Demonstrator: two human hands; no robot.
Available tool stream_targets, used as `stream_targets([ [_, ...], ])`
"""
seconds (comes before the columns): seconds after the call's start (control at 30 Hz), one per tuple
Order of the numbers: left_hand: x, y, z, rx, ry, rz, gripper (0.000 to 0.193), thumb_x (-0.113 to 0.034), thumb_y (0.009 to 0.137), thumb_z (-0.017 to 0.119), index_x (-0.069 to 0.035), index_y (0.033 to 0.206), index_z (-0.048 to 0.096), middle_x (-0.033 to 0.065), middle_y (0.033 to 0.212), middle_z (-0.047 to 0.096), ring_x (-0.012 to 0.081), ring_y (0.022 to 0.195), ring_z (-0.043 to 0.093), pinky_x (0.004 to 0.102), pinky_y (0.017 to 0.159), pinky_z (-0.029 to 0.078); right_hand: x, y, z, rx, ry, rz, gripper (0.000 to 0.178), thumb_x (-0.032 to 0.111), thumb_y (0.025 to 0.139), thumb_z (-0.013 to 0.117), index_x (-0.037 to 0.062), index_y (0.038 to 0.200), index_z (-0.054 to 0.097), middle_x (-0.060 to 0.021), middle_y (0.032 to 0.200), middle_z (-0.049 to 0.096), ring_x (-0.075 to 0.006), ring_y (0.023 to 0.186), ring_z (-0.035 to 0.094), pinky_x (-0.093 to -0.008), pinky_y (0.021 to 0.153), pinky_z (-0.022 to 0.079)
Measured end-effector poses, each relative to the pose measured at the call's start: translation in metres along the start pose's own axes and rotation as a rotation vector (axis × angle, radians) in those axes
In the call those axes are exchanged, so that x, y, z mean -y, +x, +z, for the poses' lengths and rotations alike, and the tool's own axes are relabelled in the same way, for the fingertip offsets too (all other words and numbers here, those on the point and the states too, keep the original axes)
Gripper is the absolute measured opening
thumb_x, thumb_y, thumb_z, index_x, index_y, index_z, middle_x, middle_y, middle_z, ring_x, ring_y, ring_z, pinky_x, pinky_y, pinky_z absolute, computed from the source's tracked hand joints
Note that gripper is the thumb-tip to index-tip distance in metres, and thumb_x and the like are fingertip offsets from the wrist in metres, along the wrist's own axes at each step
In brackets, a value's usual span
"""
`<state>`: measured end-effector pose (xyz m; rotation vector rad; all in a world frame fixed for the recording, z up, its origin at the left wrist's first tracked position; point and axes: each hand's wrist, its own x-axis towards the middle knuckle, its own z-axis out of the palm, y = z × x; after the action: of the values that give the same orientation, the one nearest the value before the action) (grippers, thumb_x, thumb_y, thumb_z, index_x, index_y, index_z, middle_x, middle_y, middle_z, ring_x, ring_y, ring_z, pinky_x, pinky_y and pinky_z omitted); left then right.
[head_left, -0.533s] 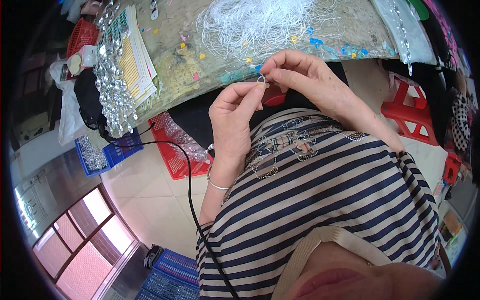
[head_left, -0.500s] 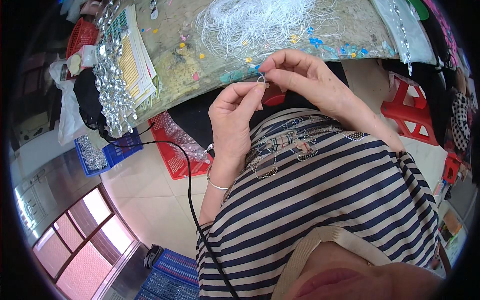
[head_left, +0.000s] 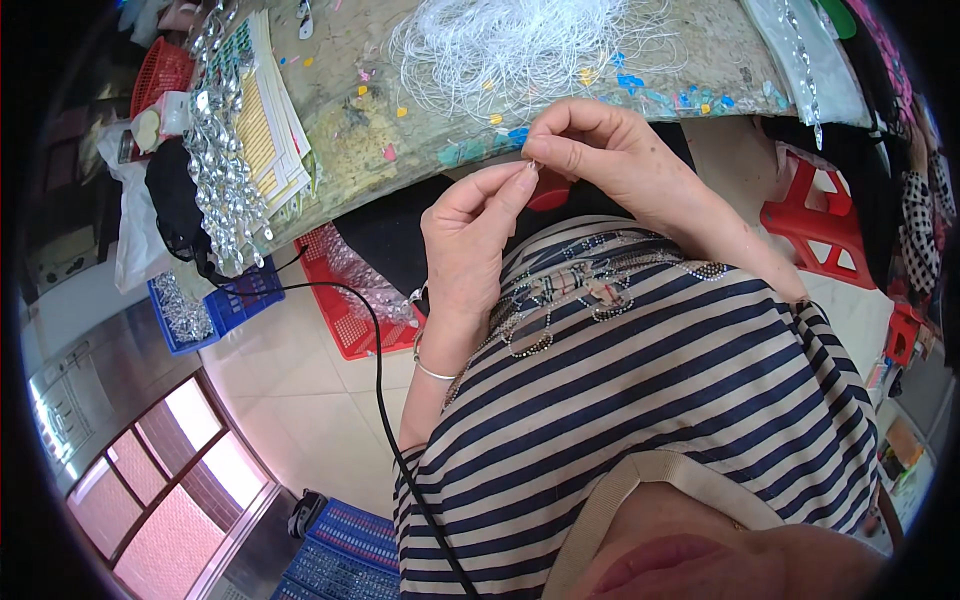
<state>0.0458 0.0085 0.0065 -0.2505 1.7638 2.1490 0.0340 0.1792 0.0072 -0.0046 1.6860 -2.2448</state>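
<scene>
My left hand (head_left: 466, 232) is closed in a pinch, thumb against forefinger, just in front of the table edge. A tiny bit of thin white cord (head_left: 533, 166) shows at its fingertips; the rest is covered by the fingers. Close by, slightly above and to the right, my right hand (head_left: 622, 150) is also pinched, its fingertips nearly touching those of the left at the same cord. Beyond both hands a loose, tangled heap of white cord (head_left: 520, 50) lies on the worn table (head_left: 350, 150).
Strands of clear faceted beads (head_left: 222, 170) hang over the table's left end, beside stacked papers (head_left: 275, 120). Below are a red basket (head_left: 345, 330) and a blue basket (head_left: 240, 300). A black cable (head_left: 378, 380) runs down my left side. A red stool (head_left: 820, 225) stands right.
The white loop that stood open between my fingertips has shrunk to a tiny bit. My left hand has moved slightly up and right, and the fingertips of both hands have come closer together.
</scene>
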Motion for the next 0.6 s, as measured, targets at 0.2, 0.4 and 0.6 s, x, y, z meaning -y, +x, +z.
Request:
stream_targets([
  [0.2,-0.005,-0.001,0.000,0.014,0.038,0.039,0.014,-0.008,0.085,0.067,0.000,0.096,0.070,0.0008,0.082,0.067,0.0028,0.070,0.055,0.0170,0.064,0.043,0.001,0.005,-0.009,0.073,0.144,-0.037,0.014,0.019,0.095,0.054,0.0059,0.092,0.059,0.0037,0.072,0.052,-0.0039,0.060,0.039,-0.0169,0.058,0.033],
  [0.4,-0.004,-0.007,-0.016,0.150,0.132,-0.062,0.013,-0.007,0.085,0.066,0.002,0.093,0.069,0.0046,0.084,0.069,0.0058,0.076,0.060,0.0194,0.069,0.048,0.018,0.003,-0.045,-0.070,0.259,-0.124,0.009,0.018,0.096,0.052,0.0102,0.093,0.049,0.0064,0.067,0.037,-0.0012,0.052,0.028,-0.0150,0.050,0.023],
  [0.6,0.015,-0.010,-0.035,0.296,0.094,-0.150,0.011,-0.006,0.085,0.065,0.002,0.092,0.069,0.0045,0.080,0.068,0.0083,0.074,0.062,0.0197,0.068,0.049,0.025,0.003,-0.063,-0.123,0.276,-0.147,0.010,0.018,0.098,0.048,0.0102,0.091,0.049,0.0062,0.067,0.038,-0.0009,0.053,0.027,-0.0157,0.050,0.023],
])
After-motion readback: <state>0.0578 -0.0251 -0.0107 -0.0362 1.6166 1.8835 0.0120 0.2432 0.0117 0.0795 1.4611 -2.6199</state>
